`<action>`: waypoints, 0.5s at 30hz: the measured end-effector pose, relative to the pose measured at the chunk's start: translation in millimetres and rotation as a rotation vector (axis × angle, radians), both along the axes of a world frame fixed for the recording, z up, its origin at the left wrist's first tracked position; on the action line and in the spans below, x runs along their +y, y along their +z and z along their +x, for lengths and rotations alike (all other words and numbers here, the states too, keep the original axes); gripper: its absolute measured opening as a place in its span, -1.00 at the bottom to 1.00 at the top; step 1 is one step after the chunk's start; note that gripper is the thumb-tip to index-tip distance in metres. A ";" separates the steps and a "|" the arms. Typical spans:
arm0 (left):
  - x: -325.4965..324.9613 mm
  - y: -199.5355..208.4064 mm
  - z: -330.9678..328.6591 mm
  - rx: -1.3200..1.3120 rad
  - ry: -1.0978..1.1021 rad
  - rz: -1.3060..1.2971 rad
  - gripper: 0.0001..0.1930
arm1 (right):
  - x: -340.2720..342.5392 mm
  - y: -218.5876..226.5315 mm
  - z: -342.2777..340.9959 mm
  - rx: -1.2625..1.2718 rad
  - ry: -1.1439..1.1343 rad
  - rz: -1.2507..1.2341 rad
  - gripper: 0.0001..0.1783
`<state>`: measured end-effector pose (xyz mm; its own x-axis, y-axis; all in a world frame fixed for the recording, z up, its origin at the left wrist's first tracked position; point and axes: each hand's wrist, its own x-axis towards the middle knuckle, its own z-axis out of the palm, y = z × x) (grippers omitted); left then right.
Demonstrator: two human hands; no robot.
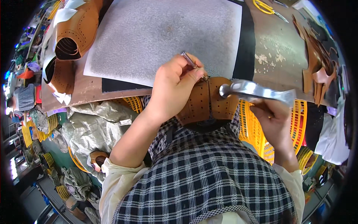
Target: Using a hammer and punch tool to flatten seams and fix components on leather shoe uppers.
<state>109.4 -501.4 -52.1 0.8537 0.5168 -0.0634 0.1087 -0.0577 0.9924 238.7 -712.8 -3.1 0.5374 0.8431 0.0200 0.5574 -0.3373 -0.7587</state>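
A brown leather shoe upper [197, 102] with rows of punched holes and a dark slit down its middle hangs over the near table edge, in front of my apron. My left hand [169, 89] pinches a thin metal punch [188, 59], tilted, its lower end close to the top of the slit. The punch's tip is hidden by my fingers. Closed low at the right is my right hand [276, 119], gripping a steel hammer [257, 90]. The hammer's round face is over the right side of the upper, apart from the punch. Its handle is mostly hidden.
A worn white sheet [149, 33] lies on a black mat [246, 41] on the wooden table. More brown shoe uppers [80, 28] stand at the left. Yellow scissors [264, 6] and leather pieces [317, 67] lie right. Below are a yellow basket [250, 127] and silvery cloth [93, 127].
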 end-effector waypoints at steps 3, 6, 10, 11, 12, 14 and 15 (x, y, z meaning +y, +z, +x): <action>1.4 -7.3 0.2 -0.080 0.012 0.059 -0.99 | -3.1 -13.2 -4.2 -0.017 -0.037 0.041 -0.82; 2.7 -4.3 -1.3 -0.060 -0.027 0.070 -0.99 | -1.4 -12.4 -3.0 -0.054 -0.011 0.011 -0.82; 2.7 -4.1 -0.6 -0.089 -0.034 0.087 -0.98 | -1.4 -13.7 -1.3 -0.007 -0.023 0.045 -0.80; 1.9 -4.7 -0.1 -0.099 -0.034 0.105 -0.98 | -0.1 -9.1 -1.8 0.029 -0.048 0.043 -0.79; 1.2 -4.6 0.5 -0.109 -0.034 0.122 -0.98 | 1.2 -3.1 -2.2 0.066 -0.074 0.042 -0.79; -2.6 1.8 -3.0 -0.106 -0.055 0.326 -0.96 | 4.0 13.5 3.7 -0.065 -0.088 0.167 -0.94; -3.9 5.5 -4.5 -0.101 -0.062 0.427 -0.95 | 3.4 18.4 8.5 -0.187 -0.087 0.262 -0.95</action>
